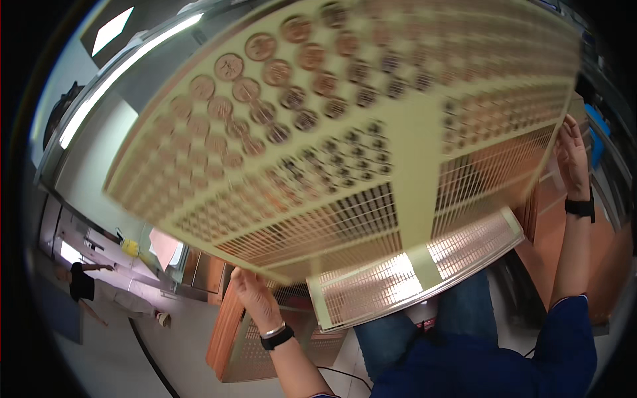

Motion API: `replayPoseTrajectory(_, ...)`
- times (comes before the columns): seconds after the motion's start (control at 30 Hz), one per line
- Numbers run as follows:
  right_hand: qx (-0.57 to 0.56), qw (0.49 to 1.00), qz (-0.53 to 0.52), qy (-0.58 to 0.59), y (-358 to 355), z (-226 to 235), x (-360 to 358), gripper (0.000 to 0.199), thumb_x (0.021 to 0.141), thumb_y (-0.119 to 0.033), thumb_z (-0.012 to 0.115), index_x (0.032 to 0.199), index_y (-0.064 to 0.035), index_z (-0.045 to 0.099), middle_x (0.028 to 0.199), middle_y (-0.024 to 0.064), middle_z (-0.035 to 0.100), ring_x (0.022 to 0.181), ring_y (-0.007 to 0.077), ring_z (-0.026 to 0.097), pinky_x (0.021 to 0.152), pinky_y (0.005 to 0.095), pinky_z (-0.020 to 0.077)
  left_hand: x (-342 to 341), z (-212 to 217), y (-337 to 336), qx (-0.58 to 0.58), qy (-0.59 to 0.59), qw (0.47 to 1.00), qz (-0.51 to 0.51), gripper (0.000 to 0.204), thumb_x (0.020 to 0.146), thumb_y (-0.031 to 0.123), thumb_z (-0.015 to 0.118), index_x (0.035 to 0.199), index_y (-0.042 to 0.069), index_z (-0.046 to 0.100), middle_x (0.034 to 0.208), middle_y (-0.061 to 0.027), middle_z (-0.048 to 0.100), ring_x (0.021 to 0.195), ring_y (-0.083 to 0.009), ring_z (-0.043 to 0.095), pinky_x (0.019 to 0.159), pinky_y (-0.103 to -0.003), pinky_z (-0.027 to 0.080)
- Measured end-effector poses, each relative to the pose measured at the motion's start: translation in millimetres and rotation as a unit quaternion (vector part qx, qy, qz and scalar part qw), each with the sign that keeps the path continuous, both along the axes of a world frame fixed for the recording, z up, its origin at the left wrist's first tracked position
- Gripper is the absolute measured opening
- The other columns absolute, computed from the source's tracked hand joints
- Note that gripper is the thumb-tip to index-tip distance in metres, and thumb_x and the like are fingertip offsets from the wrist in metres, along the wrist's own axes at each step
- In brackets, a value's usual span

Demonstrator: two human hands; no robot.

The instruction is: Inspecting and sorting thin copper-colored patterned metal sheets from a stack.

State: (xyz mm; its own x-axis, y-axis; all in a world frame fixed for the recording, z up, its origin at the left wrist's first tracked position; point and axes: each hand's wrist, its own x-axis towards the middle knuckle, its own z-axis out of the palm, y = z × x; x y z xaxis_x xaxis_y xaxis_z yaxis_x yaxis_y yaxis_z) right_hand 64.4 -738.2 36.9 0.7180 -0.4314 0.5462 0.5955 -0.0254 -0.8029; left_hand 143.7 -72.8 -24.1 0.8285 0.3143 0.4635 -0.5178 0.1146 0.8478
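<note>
A large pale yellow-green panel (418, 152) fills the upper middle, tilted up before me. Rows of round copper-toned discs or openings, smaller dots and long slots cover it, with a plain strip down its middle. At its near left corner my left hand (255, 302) is closed on the edge. My right hand (572, 159) is closed round the right edge, fingers partly behind it. Below, above my knees, lies a second pale green panel (418, 257) with a fine shiny mesh in two fields; the big panel covers its far part.
Orange-brown wood-edged frames (229, 331) with a perforated sheet stand on the floor at lower left. Another person (83, 285) is at far left. A pink sheet (164, 249) and a yellow object (130, 248) lie beyond. Something blue (598, 136) is at far right.
</note>
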Motion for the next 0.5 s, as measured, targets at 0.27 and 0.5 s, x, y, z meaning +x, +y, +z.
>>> replayPoseTrajectory(0.27, 0.247, 0.969, 0.002, 0.023, 11.5, -47.8, 32.1, 0.044, 0.104, -0.029, 0.042, 0.138, -0.0018, 0.045, 0.135, 0.0113, 0.053, 0.125, 0.0222, 0.05, 0.107, 0.0389, 0.0394, -5.1, 23.6, -65.0, -0.163, 0.241, 0.949, -0.123, 0.042, 0.102, 0.023, 0.052, 0.141, 0.009, 0.045, 0.134, -0.0086, 0.054, 0.117, -0.0161, 0.057, 0.095, -0.032, 0.052)
replayPoseTrajectory(0.5, 0.352, 0.932, 0.029, 0.082, 47.7, -73.5, 20.1, 0.048, 0.105, -0.033, 0.038, 0.14, -0.0011, 0.043, 0.138, 0.0134, 0.051, 0.127, 0.025, 0.048, 0.11, 0.0401, 0.0369, -25.9, -25.8, -39.4, -0.381, 0.233, 0.826, -0.345, 0.041, 0.105, 0.021, 0.039, 0.143, 0.006, 0.043, 0.129, -0.0096, 0.06, 0.113, -0.0222, 0.062, 0.093, -0.036, 0.057)
